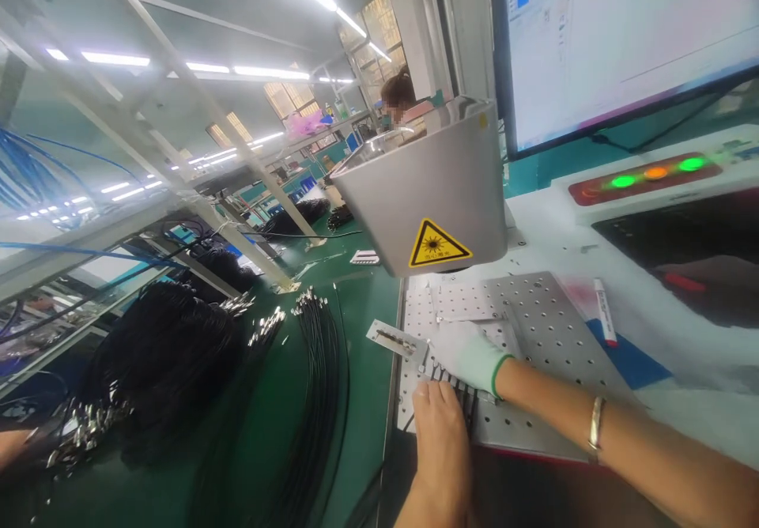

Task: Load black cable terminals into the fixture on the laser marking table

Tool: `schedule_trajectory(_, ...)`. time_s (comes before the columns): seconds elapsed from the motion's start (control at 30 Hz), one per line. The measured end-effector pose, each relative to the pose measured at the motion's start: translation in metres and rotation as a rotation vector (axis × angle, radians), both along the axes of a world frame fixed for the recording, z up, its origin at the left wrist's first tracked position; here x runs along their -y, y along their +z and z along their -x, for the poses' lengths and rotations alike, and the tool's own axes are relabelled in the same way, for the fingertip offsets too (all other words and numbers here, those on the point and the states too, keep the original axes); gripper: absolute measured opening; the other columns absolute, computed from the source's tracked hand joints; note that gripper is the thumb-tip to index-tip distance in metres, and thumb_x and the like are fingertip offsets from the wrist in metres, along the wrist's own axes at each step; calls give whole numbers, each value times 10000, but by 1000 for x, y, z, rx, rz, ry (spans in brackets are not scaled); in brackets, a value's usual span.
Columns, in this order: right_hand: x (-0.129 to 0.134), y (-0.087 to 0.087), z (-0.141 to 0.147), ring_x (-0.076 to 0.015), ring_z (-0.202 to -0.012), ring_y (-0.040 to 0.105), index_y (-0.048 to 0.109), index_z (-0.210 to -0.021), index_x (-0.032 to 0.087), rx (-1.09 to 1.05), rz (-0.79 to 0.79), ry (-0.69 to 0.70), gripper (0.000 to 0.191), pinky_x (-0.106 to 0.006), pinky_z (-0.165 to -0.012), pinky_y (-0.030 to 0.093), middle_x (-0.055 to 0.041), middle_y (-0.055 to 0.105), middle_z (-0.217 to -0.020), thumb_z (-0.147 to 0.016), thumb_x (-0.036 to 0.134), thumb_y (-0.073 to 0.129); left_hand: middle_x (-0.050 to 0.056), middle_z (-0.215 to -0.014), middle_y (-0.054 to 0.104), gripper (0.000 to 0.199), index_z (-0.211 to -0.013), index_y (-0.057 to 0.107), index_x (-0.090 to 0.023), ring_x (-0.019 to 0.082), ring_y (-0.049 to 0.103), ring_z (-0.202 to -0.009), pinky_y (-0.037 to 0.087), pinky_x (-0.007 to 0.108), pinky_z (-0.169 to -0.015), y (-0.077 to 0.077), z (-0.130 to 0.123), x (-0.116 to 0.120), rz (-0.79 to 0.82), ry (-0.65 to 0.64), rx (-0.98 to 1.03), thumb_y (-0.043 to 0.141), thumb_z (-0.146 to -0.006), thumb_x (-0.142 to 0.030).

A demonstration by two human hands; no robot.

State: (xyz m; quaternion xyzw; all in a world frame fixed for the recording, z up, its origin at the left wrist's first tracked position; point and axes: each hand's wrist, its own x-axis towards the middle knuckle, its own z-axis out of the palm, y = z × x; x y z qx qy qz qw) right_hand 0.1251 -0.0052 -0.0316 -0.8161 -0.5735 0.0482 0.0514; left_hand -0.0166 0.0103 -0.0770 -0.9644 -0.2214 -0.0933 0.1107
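My left hand [439, 425], bare, bends its fingers down over black cables [470, 406] at the front of a metal fixture. Just beyond it is my right hand [466, 354] in a white glove with a green cuff. Its fingers are held together over the row of metal cable ends [436, 371]; the fingertips are blurred, and what they grip is hidden. A slotted metal strip [396, 340] sticks out to the left of the glove. Both hands are above a perforated metal plate [549, 354], below a grey laser head [436, 188] with a yellow warning sign.
A bundle of black cables [320, 354] with metal tips lies on the green table [364, 386]; a larger black heap [160, 346] is further left. On the right are a marker pen [605, 312], lit buttons [655, 172] and a monitor [628, 38]. Another person [400, 97] is behind the machine.
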Motion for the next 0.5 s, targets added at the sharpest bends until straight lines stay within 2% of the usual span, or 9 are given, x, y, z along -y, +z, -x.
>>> schedule_trajectory(0.13, -4, -3, 2, -224, -869, 659, 631, -1019, 88, 11, 14, -26, 200, -353, -722, 538, -123, 675, -929, -900, 118, 473, 71, -834, 575, 201, -894, 626, -127, 228, 551, -865, 464, 380, -798, 5, -7, 5, -15, 30, -28, 471, -818, -23)
schedule_trajectory(0.27, 2, 9, 1, -226, -862, 662, 665, -982, 103, 42, -4, 15, 269, -348, -731, 523, -134, 686, -921, -955, 216, 422, 92, -845, 592, 193, -910, 655, -112, 238, 563, -887, 465, 366, -782, 8, -11, 13, 22, 129, 0, 518, -802, -29)
schedule_trajectory(0.4, 11, 19, -9, -224, -929, 654, 676, -1011, 141, 47, -13, 117, 281, -310, -765, 492, -132, 686, -995, -941, 216, 414, 132, -1012, 618, 330, -1120, 633, -123, 274, 555, -1034, 469, 392, -849, -2, -3, 17, -63, 166, 151, 512, -823, -46)
schedule_trajectory(0.43, 12, 19, -11, -225, -936, 652, 670, -1034, 147, 46, -7, 135, 269, -307, -766, 487, -125, 685, -1014, -928, 207, 430, 127, -1035, 621, 339, -1132, 634, -143, 276, 552, -1051, 468, 399, -865, -5, 0, 16, -67, 162, 169, 516, -827, -55)
schedule_trajectory(0.5, 13, 19, -16, -228, -932, 652, 661, -1060, 154, 43, 6, 158, 261, -305, -756, 481, -115, 684, -1028, -909, 197, 452, 103, -991, 635, 267, -1027, 681, -179, 271, 565, -1021, 472, 399, -860, -10, 7, 13, -13, 171, 139, 545, -821, -77)
